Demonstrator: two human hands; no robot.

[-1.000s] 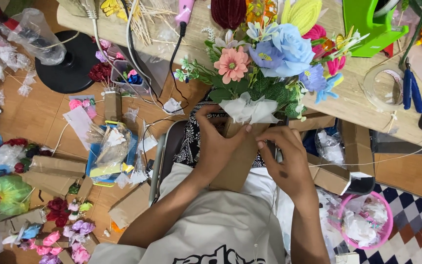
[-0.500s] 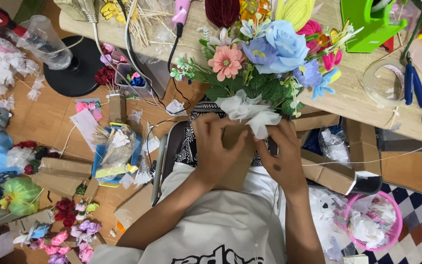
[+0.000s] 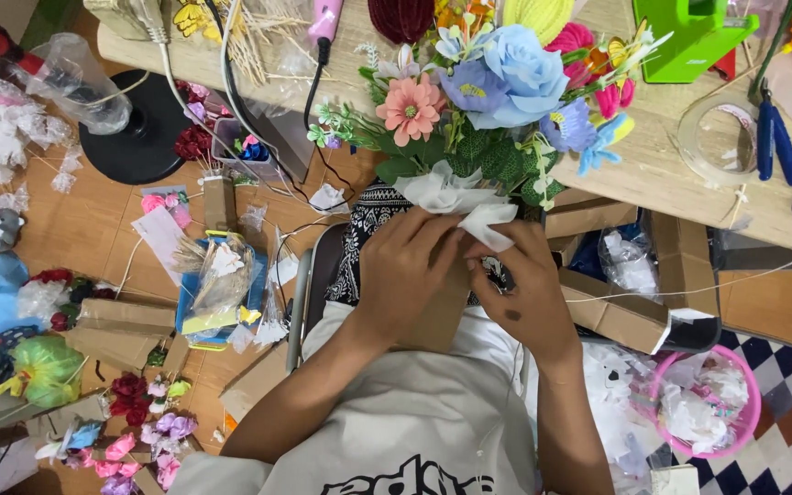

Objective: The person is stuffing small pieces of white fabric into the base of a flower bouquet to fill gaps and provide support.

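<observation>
Head: both hands' grip [image 3: 465, 275] around bouquet [image 3: 497, 101] base.

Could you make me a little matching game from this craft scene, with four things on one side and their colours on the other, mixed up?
Things:
1. large rose at the top of the bouquet
2. daisy-like flower on the bouquet's left side
3. small basket on the checked floor
4. tape dispenser on the wooden table

Colours:
A. bright green
B. light blue
C. pink
D. salmon-peach

Pairs: 1-B, 2-D, 3-C, 4-A

Both hands, left hand and right hand, grip the brown paper wrap under the flowers.
</observation>
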